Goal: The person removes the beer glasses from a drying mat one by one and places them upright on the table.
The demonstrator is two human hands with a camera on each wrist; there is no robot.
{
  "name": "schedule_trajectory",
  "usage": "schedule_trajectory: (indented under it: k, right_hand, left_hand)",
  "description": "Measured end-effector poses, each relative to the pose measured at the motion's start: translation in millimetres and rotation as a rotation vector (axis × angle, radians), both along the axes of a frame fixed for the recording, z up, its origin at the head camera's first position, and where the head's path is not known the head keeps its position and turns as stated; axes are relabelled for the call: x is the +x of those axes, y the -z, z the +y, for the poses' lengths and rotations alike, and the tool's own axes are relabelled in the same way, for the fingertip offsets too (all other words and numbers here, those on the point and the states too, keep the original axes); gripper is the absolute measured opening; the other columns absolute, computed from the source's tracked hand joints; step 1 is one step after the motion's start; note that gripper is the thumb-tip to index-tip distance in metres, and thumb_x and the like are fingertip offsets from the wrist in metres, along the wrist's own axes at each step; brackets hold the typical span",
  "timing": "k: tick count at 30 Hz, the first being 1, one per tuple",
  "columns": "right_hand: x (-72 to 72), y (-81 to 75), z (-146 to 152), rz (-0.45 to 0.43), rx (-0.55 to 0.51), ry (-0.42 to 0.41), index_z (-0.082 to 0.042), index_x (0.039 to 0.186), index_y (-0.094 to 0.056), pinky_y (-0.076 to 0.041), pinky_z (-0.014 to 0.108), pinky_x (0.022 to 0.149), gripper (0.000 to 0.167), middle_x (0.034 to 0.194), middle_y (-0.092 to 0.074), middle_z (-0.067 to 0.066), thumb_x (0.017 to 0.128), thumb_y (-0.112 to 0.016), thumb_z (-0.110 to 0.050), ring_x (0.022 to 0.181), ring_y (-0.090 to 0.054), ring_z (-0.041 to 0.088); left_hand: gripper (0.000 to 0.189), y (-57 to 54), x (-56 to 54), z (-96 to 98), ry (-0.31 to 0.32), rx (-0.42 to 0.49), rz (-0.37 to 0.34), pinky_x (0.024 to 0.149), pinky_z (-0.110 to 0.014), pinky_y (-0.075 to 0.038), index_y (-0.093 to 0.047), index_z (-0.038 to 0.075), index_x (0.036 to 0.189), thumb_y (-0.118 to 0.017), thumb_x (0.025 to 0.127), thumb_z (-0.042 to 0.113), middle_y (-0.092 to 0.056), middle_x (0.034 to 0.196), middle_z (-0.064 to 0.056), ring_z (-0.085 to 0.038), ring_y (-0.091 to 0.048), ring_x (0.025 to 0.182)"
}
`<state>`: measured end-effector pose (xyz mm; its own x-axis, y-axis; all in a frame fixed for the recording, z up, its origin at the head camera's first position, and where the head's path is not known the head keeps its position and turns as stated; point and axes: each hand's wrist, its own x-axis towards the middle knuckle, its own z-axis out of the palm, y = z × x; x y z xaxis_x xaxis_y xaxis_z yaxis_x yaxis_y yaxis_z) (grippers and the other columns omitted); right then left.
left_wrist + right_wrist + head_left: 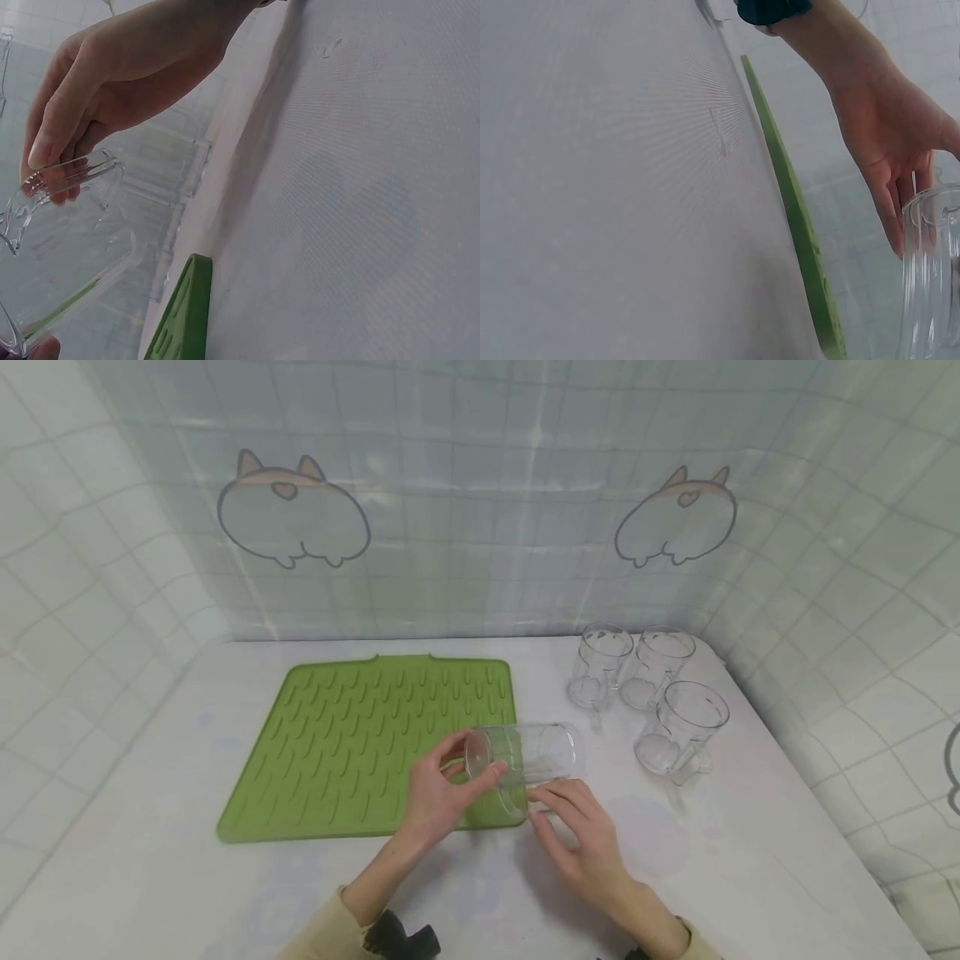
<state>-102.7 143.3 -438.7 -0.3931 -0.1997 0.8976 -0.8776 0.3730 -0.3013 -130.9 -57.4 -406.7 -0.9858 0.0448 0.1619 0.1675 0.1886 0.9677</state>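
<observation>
A clear glass mug [551, 752] lies on its side in the air above the right edge of a green ridged mat [360, 752], its mouth to the right. My left hand [438, 793] grips it around the base end, thumb on the near side and fingers behind. Below the mug, my right hand [581, 831] pinches the handle [512, 800] between thumb and fingers. In the left wrist view, the right hand [120, 82] has its fingertips at the glass handle. The right wrist view has the left hand [892, 127] with fingers partly behind the glass.
Three more clear glass mugs stand upright at the right: one back left [600, 656], one back right [660, 664] and one nearer [682, 727]. A white cloth-covered table [187, 893] lies beneath. Tile-patterned sheets [480, 527] rise behind and at both sides.
</observation>
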Motion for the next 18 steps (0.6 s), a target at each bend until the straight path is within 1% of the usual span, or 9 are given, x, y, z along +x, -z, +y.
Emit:
schedule_trajectory:
  k: [5,8,11,14,18]
  right_hand:
    - [2.3,-5.5,2.3,-0.019,-0.088,0.063,0.008,0.100,-0.070,-0.050,0.016,0.089,0.016,0.094,-0.067,0.016,0.093,-0.066,-0.006,0.089,-0.060,0.025]
    - [2.7,-6.2,4.2,-0.027,-0.123,0.105,0.009,0.101,-0.069,-0.050,0.015,0.090,0.015,0.093,-0.067,0.016,0.089,-0.067,0.001,0.090,-0.060,0.026]
    - [1.9,-4.0,7.1,-0.050,-0.148,0.155,0.009,0.103,-0.068,-0.049,0.015,0.092,0.018,0.094,-0.067,0.016,0.085,-0.067,0.005,0.092,-0.060,0.026]
    - [1.2,-2.3,9.9,-0.100,-0.166,0.208,0.006,0.105,-0.069,-0.048,0.015,0.094,0.021,0.096,-0.067,0.015,0.083,-0.068,0.007,0.095,-0.059,0.025]
    - [2.4,-2.4,12.2,-0.216,-0.172,0.263,0.002,0.107,-0.070,-0.047,0.015,0.096,0.024,0.100,-0.068,0.010,0.084,-0.068,0.009,0.100,-0.059,0.021]
  left_hand:
    - [0.070,-1.2,-1.4,-1.9,-0.006,0.005,-0.013,0.102,-0.030,-0.054,-0.055,0.003,0.139,-0.084,0.080,0.029,-0.063,0.129,-0.013,-0.028,-0.060,0.122]
    - [0.069,-0.3,-2.8,-3.1,-0.006,0.017,-0.002,0.101,-0.030,-0.055,-0.055,0.002,0.138,-0.083,0.081,0.028,-0.064,0.128,-0.014,-0.029,-0.060,0.121]
    - [0.066,0.4,-4.1,-4.8,-0.009,0.029,0.013,0.101,-0.031,-0.055,-0.056,0.002,0.137,-0.083,0.081,0.025,-0.065,0.128,-0.015,-0.030,-0.061,0.121]
    - [0.065,0.6,-4.8,-7.1,-0.013,0.041,0.018,0.103,-0.034,-0.054,-0.055,0.001,0.137,-0.082,0.083,0.024,-0.064,0.128,-0.017,-0.032,-0.060,0.122]
    - [0.063,-1.7,-6.0,-8.9,-0.016,0.056,0.009,0.104,-0.035,-0.053,-0.055,0.000,0.137,-0.080,0.084,0.022,-0.064,0.129,-0.017,-0.032,-0.060,0.123]
